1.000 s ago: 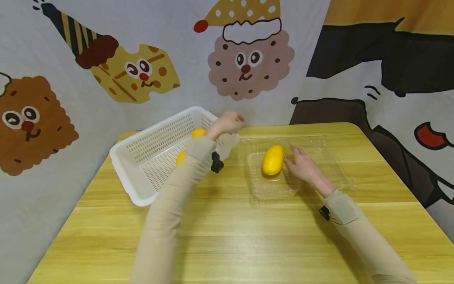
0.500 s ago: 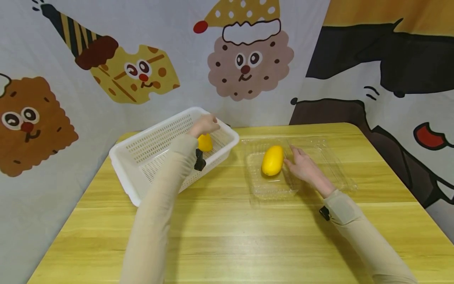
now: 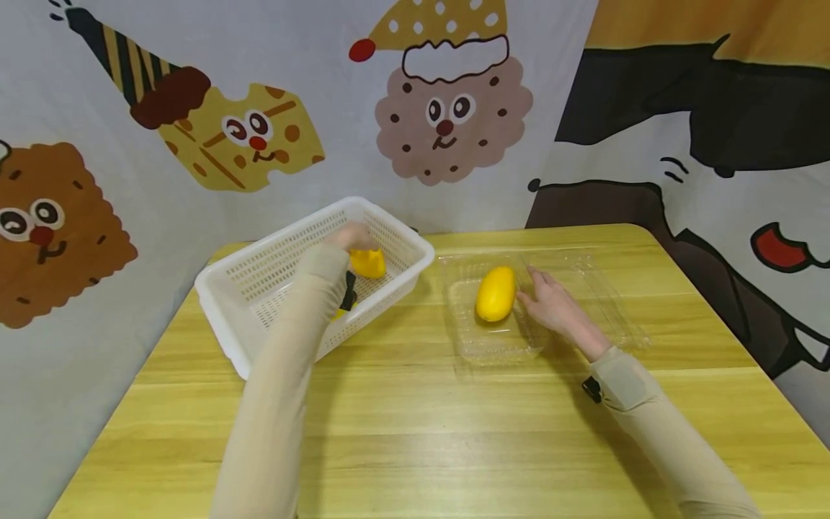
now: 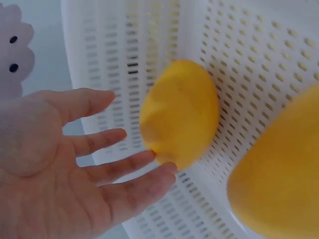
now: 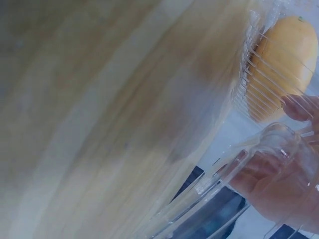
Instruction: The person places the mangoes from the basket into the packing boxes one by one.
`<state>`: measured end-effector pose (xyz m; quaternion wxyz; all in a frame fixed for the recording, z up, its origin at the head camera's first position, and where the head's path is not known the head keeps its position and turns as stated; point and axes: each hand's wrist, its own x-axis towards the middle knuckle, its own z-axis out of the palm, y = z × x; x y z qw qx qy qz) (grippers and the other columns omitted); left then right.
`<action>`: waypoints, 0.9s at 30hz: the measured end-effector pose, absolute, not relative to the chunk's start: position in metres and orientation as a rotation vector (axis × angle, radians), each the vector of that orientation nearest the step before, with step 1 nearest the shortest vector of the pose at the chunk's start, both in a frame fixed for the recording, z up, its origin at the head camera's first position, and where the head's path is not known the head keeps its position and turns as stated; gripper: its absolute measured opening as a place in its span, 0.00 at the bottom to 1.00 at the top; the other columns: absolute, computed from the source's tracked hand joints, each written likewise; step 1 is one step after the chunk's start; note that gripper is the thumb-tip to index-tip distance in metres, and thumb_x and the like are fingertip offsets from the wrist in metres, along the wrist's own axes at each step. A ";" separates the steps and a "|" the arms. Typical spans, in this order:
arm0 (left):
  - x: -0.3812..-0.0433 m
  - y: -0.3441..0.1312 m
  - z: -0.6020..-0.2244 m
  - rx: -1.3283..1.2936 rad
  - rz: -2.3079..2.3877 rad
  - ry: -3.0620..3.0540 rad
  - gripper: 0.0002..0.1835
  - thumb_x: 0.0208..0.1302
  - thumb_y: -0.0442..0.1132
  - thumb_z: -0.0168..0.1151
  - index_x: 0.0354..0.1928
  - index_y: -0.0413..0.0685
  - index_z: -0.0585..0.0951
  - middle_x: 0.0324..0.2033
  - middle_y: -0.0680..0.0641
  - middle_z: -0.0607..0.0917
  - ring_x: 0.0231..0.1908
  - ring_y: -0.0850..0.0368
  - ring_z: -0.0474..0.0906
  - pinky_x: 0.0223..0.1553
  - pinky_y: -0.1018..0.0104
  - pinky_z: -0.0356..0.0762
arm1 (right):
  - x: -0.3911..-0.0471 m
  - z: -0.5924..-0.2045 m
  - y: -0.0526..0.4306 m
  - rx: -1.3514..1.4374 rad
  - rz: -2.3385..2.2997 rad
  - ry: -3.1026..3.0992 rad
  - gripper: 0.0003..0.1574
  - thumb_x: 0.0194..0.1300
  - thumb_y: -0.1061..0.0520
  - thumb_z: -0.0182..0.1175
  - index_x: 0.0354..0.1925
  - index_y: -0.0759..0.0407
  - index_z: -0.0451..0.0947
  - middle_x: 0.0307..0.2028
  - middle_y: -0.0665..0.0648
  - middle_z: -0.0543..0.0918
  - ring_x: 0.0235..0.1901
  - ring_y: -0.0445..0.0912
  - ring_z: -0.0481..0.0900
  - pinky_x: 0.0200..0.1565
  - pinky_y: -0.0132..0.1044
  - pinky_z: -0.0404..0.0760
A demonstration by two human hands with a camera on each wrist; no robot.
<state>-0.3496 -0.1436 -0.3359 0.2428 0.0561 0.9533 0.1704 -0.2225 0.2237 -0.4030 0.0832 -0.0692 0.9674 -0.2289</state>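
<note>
In the head view my left hand [image 3: 351, 236] reaches down into the white perforated basket [image 3: 415, 268]. The left wrist view shows its fingers extended, fingertips right at the lower edge of a yellow mango [image 4: 182, 109]. A larger-looking mango [image 4: 284, 169] lies nearer in that view. On the right, my right hand [image 3: 554, 306] holds the clear plastic container [image 3: 493, 351] at the hinge side. Its thumb lies towards the base and its other fingers lie past the plastic edge. Another mango [image 3: 496, 294] rests in the base, close to the thumb.
Everything stands on a wood-grain table [image 3: 415, 432]. The container's clear lid [image 3: 606, 303] lies folded out to the right. Behind the table hangs a cloth backdrop [image 3: 350, 158] with cartoon figures, and the basket's far end stands close to it.
The left hand has moved left and down, from above the basket's right end into the basket beside a mango. My right hand and the mango in the container have stayed in place.
</note>
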 end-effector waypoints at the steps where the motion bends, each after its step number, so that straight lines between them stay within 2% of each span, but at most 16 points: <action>1: -0.351 -0.146 -0.339 0.148 0.456 2.600 0.32 0.65 0.48 0.54 0.68 0.42 0.64 0.66 0.39 0.69 0.64 0.45 0.67 0.65 0.50 0.67 | -0.223 -0.403 0.224 -0.209 -0.681 2.889 0.45 0.73 0.45 0.44 0.74 0.65 0.37 0.70 0.77 0.47 0.67 0.72 0.52 0.65 0.66 0.57; 4: -0.350 -0.148 -0.347 0.102 0.394 2.628 0.32 0.66 0.47 0.54 0.68 0.41 0.64 0.66 0.37 0.68 0.66 0.41 0.63 0.68 0.46 0.62 | -0.223 -0.403 0.224 -0.211 -0.685 2.888 0.45 0.73 0.45 0.44 0.74 0.66 0.38 0.70 0.78 0.48 0.67 0.73 0.53 0.65 0.67 0.57; 5: -0.341 -0.145 -0.339 0.074 0.384 2.602 0.31 0.67 0.46 0.52 0.69 0.42 0.61 0.68 0.37 0.65 0.68 0.41 0.59 0.70 0.44 0.56 | -0.223 -0.403 0.223 -0.213 -0.685 2.888 0.45 0.73 0.45 0.44 0.74 0.66 0.38 0.70 0.78 0.48 0.67 0.73 0.53 0.65 0.67 0.57; 9: -0.323 -0.142 -0.332 0.065 0.362 2.606 0.30 0.67 0.46 0.53 0.67 0.40 0.63 0.64 0.36 0.68 0.66 0.41 0.63 0.69 0.46 0.60 | -0.223 -0.403 0.223 -0.218 -0.686 2.885 0.45 0.73 0.45 0.44 0.74 0.66 0.38 0.70 0.78 0.48 0.67 0.73 0.52 0.65 0.66 0.57; 12: -0.320 -0.141 -0.335 0.051 0.387 2.605 0.33 0.68 0.49 0.52 0.69 0.40 0.59 0.65 0.35 0.67 0.66 0.41 0.63 0.68 0.47 0.61 | -0.223 -0.402 0.223 -0.218 -0.691 2.882 0.45 0.73 0.45 0.45 0.74 0.66 0.38 0.70 0.78 0.47 0.67 0.73 0.52 0.65 0.66 0.57; 16: -0.323 -0.142 -0.342 -0.036 0.495 2.586 0.38 0.67 0.49 0.55 0.73 0.49 0.51 0.67 0.38 0.63 0.67 0.42 0.60 0.69 0.45 0.58 | -0.223 -0.402 0.223 -0.221 -0.695 2.885 0.45 0.73 0.45 0.45 0.74 0.66 0.38 0.70 0.78 0.48 0.67 0.73 0.52 0.65 0.66 0.57; 21: -0.329 -0.144 -0.351 -0.036 0.487 2.566 0.40 0.62 0.47 0.61 0.72 0.56 0.53 0.67 0.39 0.64 0.66 0.41 0.61 0.66 0.42 0.61 | -0.224 -0.403 0.224 -0.227 -0.685 2.886 0.45 0.73 0.45 0.45 0.74 0.66 0.38 0.70 0.78 0.47 0.68 0.72 0.52 0.66 0.66 0.56; 27: -0.331 -0.145 -0.356 0.011 0.420 2.487 0.46 0.61 0.48 0.63 0.75 0.63 0.47 0.71 0.41 0.58 0.69 0.41 0.56 0.68 0.40 0.56 | -0.224 -0.404 0.224 -0.236 -0.676 2.888 0.45 0.73 0.46 0.45 0.73 0.67 0.38 0.70 0.78 0.48 0.67 0.72 0.52 0.66 0.65 0.56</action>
